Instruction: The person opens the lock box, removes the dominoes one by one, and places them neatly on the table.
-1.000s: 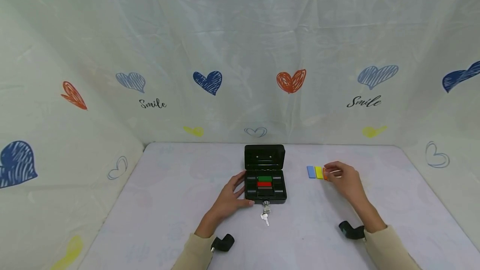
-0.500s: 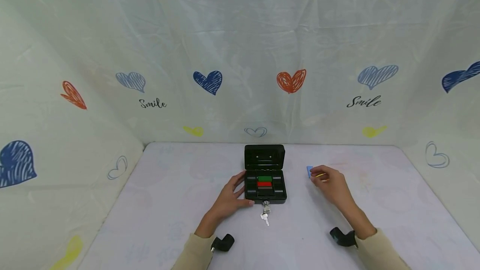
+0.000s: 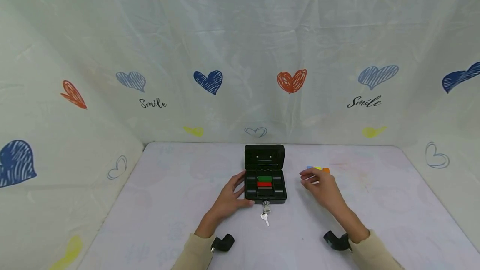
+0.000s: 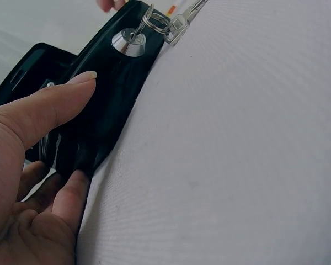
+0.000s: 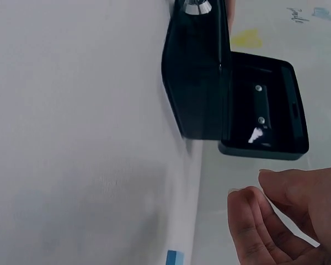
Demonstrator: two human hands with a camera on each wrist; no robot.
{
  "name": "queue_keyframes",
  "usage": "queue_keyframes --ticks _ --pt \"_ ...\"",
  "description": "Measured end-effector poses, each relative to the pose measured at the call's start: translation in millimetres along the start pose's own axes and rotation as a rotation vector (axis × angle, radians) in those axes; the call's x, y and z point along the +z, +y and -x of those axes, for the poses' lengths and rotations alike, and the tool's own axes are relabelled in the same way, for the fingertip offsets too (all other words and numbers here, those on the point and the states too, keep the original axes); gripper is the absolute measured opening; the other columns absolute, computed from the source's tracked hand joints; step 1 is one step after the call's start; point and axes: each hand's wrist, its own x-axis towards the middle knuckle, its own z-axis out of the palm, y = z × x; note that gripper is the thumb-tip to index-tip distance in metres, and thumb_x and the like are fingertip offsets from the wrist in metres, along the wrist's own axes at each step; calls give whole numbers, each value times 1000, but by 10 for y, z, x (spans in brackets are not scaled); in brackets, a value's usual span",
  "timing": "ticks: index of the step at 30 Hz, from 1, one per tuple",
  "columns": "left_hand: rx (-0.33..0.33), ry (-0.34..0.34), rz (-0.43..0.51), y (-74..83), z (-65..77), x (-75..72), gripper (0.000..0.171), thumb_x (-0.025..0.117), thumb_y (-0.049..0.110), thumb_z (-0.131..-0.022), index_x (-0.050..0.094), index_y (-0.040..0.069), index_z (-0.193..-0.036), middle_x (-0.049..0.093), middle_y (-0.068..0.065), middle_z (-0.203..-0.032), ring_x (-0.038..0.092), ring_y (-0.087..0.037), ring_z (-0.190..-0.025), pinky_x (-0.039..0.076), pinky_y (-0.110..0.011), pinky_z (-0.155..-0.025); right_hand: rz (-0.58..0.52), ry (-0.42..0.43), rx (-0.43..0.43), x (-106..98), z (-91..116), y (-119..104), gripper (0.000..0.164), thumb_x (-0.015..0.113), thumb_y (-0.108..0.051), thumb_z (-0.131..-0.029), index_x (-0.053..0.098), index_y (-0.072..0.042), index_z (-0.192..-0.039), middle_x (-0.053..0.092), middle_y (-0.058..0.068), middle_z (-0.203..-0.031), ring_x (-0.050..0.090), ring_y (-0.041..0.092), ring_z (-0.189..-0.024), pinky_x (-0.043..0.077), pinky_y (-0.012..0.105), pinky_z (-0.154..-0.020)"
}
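A black cash box [image 3: 277, 197] stands on the table with its lid [image 3: 264, 156] raised. Green [image 3: 264, 178], red [image 3: 264, 184] and brown [image 3: 265, 188] pieces lie in its middle compartment. My left hand [image 3: 226, 201] grips the front left corner, thumb along the front and fingers at the left side. A key ring with a key [image 3: 264, 218] hangs from the front lock [image 4: 129, 43]. Right of the box hovers my right hand [image 3: 323, 188], fingers loosely bent, a gap between thumb and fingertips [image 5: 241, 201] and nothing visible in it. Behind it show blue [image 3: 309, 167], yellow [image 3: 318, 168] and orange [image 3: 326, 171] flat pieces, partly hidden.
The white table [image 3: 168, 186] reaches back to a pale curtain [image 3: 240, 53] printed with hearts and words. Further curtain hangs at both sides. A black camera is worn on each wrist.
My right hand has moved left from the orange piece, past the yellow and blue ones, toward the box. The flat pieces stay on the table. My left hand and the box keep still.
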Motion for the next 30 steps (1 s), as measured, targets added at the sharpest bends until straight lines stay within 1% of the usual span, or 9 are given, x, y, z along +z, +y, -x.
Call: queue_keyframes --ticks 6,16,25,30 --pt "9 -10 6 23 6 -9 103 88 -6 -79 32 4 -164 33 -22 -168 33 -40 -156 41 -45 -122 -2 -18 -1 70 13 -66 19 77 6 -91 75 4 -110 76 11 -102 73 25 -88 65 26 -75" --pt "-6 -8 1 25 5 -8 102 88 -5 -79 32 5 -164 33 -22 -168 34 -41 -155 42 -46 -122 -4 -53 9 167 33 -163 21 77 3 -93 75 2 -113 75 11 -104 72 24 -91 68 37 -82" --pt "-14 -2 -10 38 1 -1 102 88 -5 -80 32 6 -165 33 -21 -169 36 -41 -155 42 -45 -121 -8 -76 -1 223 41 -232 21 77 4 -92 75 1 -113 76 11 -105 71 24 -91 68 37 -81" --pt "-22 0 -14 66 10 -4 102 87 -5 -80 32 6 -165 33 -21 -169 36 -40 -155 42 -45 -121 -15 -89 -14 263 37 -258 21 76 5 -92 76 0 -113 76 10 -106 70 22 -90 67 33 -80"
